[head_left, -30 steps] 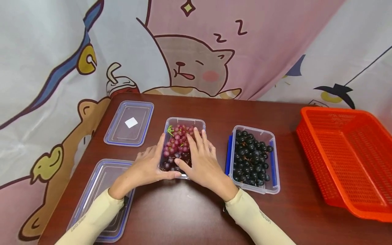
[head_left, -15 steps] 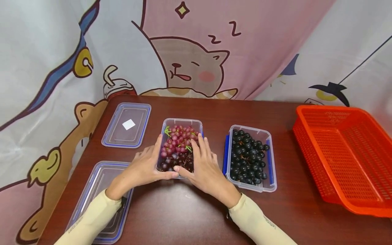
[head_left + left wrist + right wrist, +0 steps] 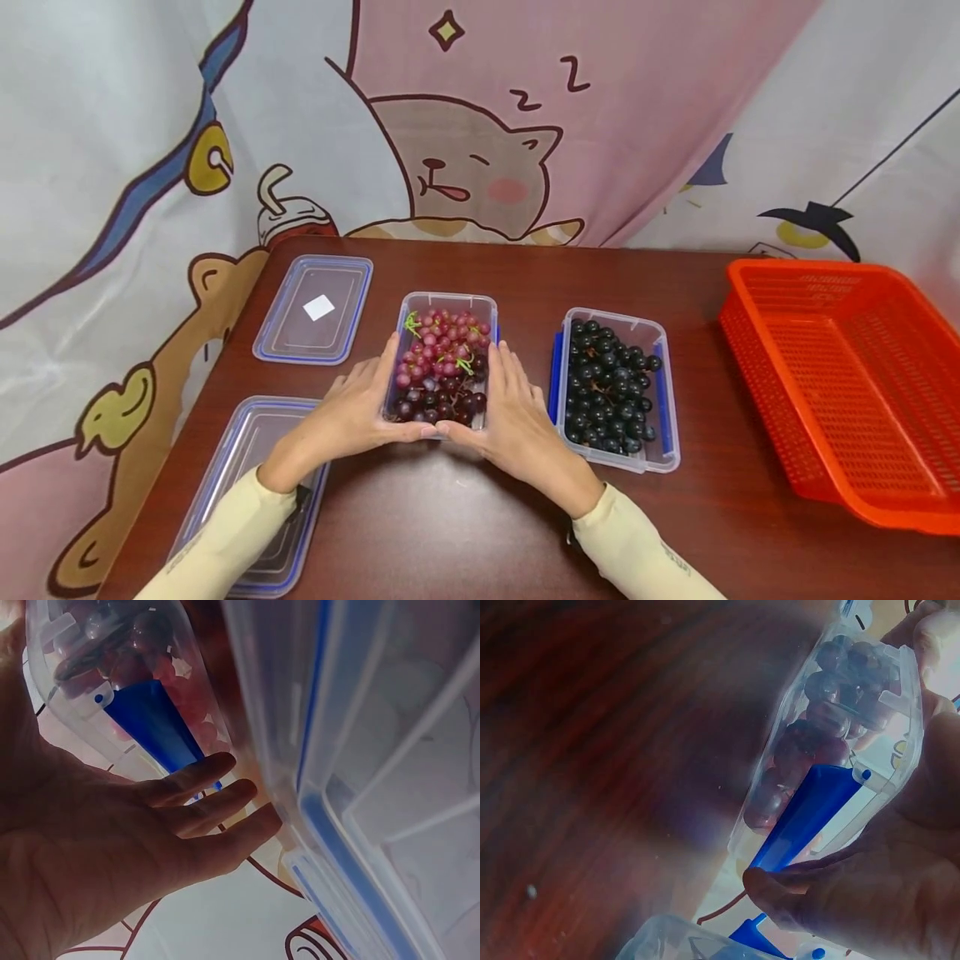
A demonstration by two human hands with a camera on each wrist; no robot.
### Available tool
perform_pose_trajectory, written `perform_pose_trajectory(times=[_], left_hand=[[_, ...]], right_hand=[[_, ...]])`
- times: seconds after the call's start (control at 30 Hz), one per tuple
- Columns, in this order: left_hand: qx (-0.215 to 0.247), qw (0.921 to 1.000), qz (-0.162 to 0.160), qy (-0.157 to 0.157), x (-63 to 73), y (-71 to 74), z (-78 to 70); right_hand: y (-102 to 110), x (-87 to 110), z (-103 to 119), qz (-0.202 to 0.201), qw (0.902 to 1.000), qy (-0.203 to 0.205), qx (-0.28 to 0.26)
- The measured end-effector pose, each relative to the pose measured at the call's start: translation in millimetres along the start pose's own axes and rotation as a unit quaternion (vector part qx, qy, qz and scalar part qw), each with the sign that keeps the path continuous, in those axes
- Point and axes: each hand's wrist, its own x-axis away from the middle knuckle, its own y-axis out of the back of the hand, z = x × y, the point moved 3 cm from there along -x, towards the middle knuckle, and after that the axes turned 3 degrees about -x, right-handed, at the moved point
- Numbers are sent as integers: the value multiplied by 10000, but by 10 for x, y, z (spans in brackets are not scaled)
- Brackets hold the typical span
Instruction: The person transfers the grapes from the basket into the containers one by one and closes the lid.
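Observation:
A clear plastic food container (image 3: 450,297) stands in the middle of the table, filled with red grapes (image 3: 437,343) at the far end and darker grapes (image 3: 446,398) nearer. My left hand (image 3: 357,408) holds its near left corner, fingers along the side and thumb on the front wall. On the opposite corner my right hand (image 3: 517,415) does likewise, the two thumb tips almost meeting. In the right wrist view the fingers (image 3: 761,892) touch a blue latch (image 3: 806,817). Another blue latch (image 3: 154,724) shows beside the left fingers (image 3: 225,802).
To the right stands a second clear container (image 3: 670,392) of black grapes (image 3: 609,387) with blue side latches. Two clear lids with blue seals, a small one (image 3: 288,329) and a larger one (image 3: 225,492), lie at left. An orange-red plastic basket (image 3: 780,400) occupies the right side.
My right hand has drawn back from above the grapes to the container's right side, uncovering the fruit. My left hand has stayed at the left corner.

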Motion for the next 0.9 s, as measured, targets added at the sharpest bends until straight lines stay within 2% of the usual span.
perform_pose_trajectory(times=[0.43,0.9], left_hand=[[30,10000,12,-13,138,116,53],[-156,9991,22,400,416,286,152]], right_hand=[[29,-46,-5,211,9993,-109,-297],[19,-26,-20,350,9988,-172,-308]])
